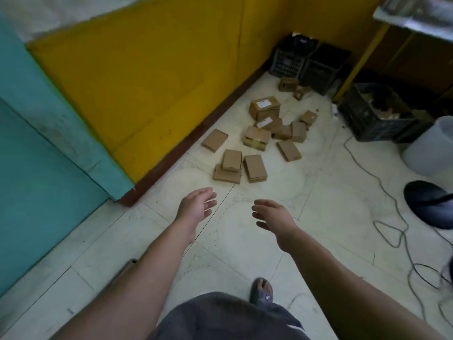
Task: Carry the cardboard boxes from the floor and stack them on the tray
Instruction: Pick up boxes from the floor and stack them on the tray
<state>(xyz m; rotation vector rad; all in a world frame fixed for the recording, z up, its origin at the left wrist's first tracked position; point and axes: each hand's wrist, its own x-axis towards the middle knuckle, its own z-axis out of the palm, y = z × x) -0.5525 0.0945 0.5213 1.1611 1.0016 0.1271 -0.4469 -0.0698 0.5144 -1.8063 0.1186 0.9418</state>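
Pale floor tiles (pixel 245 229) run to a yellow wall (pixel 147 69), where cardboard boxes (pixel 255 143) lie scattered along its foot. Left hand (pixel 196 207) and right hand (pixel 272 217) reach out released, holding nothing; next comes stooping to grasp the nearest box

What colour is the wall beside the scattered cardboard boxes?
Yellow painted wall, with a dark reddish-brown skirting strip along its base; head view.

Brown cardboard boxes (pixel 255 168), yellow wall (pixel 147 77), teal door (pixel 36 180), black crates (pixel 372 114)
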